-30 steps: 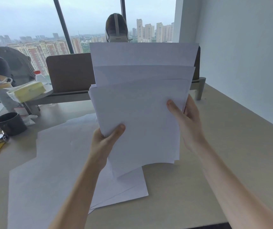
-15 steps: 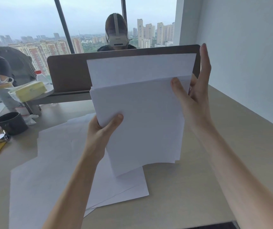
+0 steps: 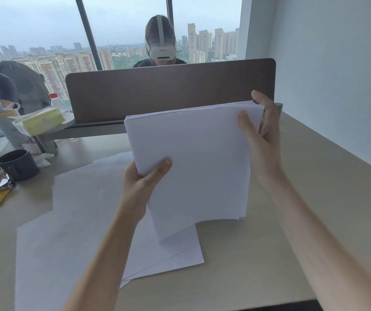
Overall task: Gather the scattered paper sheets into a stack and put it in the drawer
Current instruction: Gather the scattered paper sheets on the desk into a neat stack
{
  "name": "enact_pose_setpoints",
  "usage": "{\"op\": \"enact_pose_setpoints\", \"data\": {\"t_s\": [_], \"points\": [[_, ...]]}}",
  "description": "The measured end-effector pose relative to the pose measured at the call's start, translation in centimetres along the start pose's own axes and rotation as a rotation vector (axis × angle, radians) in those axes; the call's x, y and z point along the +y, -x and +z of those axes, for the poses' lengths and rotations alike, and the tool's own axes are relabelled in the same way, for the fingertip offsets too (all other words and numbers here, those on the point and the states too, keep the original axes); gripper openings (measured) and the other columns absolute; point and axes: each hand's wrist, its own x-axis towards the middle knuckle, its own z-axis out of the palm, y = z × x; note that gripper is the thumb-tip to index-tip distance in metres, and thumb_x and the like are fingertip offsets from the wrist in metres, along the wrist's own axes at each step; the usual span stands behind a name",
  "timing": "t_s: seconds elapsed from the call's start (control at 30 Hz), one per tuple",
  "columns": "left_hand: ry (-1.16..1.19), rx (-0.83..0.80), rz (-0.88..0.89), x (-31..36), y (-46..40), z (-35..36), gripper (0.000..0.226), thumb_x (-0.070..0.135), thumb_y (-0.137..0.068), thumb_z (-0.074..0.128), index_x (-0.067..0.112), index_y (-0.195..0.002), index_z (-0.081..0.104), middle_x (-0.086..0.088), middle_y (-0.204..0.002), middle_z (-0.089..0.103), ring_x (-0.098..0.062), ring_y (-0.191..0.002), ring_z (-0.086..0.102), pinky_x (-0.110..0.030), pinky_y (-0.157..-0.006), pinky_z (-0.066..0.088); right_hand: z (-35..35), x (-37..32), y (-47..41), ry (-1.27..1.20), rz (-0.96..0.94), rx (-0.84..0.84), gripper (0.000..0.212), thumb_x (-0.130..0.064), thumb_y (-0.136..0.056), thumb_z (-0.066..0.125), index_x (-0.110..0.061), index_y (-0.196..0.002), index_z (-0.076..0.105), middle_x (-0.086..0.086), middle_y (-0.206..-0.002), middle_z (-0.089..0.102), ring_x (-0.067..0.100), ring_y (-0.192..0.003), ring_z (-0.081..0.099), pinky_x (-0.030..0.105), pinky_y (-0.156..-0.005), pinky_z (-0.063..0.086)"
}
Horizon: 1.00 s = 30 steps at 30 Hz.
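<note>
Fingers (image 3: 267,122) of both hands now pinch stack (image 3: 193,162) | top edges squared since earlier | loose sheets (image 3: 79,221) unchanged

A brown divider panel (image 3: 168,90) backs the beige desk (image 3: 314,176), with tall windows (image 3: 121,30) and a pale wall (image 3: 337,75).

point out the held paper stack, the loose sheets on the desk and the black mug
held paper stack (image 3: 198,167), head view, front sheet
loose sheets (image 3: 79,232), head view, top sheet
black mug (image 3: 19,167), head view, side wall
</note>
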Motion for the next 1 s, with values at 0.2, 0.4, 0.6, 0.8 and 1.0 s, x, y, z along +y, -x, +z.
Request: {"op": "enact_pose_setpoints", "data": {"t_s": [0.2, 0.4, 0.6, 0.8, 1.0], "points": [[-0.016, 0.017, -0.085, -2.1, 0.6, -0.3, 0.021, 0.024, -0.071, 0.080, 0.018, -0.092, 0.079, -0.007, -0.098, 0.077, -0.024, -0.090, 0.074, -0.036, -0.074, 0.056, -1.0, 5.3, 3.5, -0.119, 0.350, -0.083, 0.025, -0.027, -0.097, 0.061, -0.010, -0.112, 0.071, 0.001, -0.102, 0.079, 0.018, -0.092, 0.076, 0.036, -0.078, 0.058], [-0.022, 0.062, -0.076, -1.7, -0.1, -0.1, 0.019, 0.023, -0.076, 0.076, 0.014, -0.093, 0.078, -0.009, -0.099, 0.077, -0.027, -0.094, 0.073, -0.041, -0.081, 0.058, 0.0, 5.8, 4.1, -0.211, 0.405, -0.084, 0.031, -0.034, -0.091, 0.063, -0.012, -0.111, 0.072, 0.006, -0.108, 0.078, 0.022, -0.097, 0.075, 0.036, -0.080, 0.062], [-0.035, 0.052, -0.106, -2.8, 0.5, -0.8, 0.018, 0.024, -0.076, 0.077, 0.017, -0.093, 0.079, -0.009, -0.099, 0.077, -0.027, -0.094, 0.073, -0.044, -0.083, 0.057, 0.1, 7.0, 5.3, -0.190, 0.438, -0.050, 0.027, -0.033, -0.096, 0.060, -0.014, -0.112, 0.072, 0.003, -0.106, 0.079, 0.020, -0.097, 0.076, 0.035, -0.079, 0.060], [-0.105, 0.027, -0.128, -5.0, 1.3, -1.2, 0.016, 0.014, -0.083, 0.076, 0.026, -0.094, 0.079, 0.001, -0.101, 0.077, -0.017, -0.099, 0.071, -0.037, -0.087, 0.056, 0.2, 9.4, 6.9, -0.083, 0.498, -0.025, 0.022, -0.035, -0.101, 0.055, -0.022, -0.105, 0.073, -0.006, -0.102, 0.079, 0.015, -0.098, 0.075, 0.037, -0.084, 0.058], [-0.211, 0.069, -0.140, -5.0, 0.8, -1.0, 0.011, 0.016, -0.087, 0.072, 0.026, -0.083, 0.077, 0.010, -0.084, 0.077, -0.012, -0.086, 0.071, -0.030, -0.075, 0.058, 0.6, 9.4, 6.8, 0.000, 0.434, -0.013, 0.027, -0.042, -0.096, 0.063, -0.019, -0.109, 0.059, 0.005, -0.108, 0.073, 0.023, -0.099, 0.073, 0.052, -0.087, 0.059]]}}
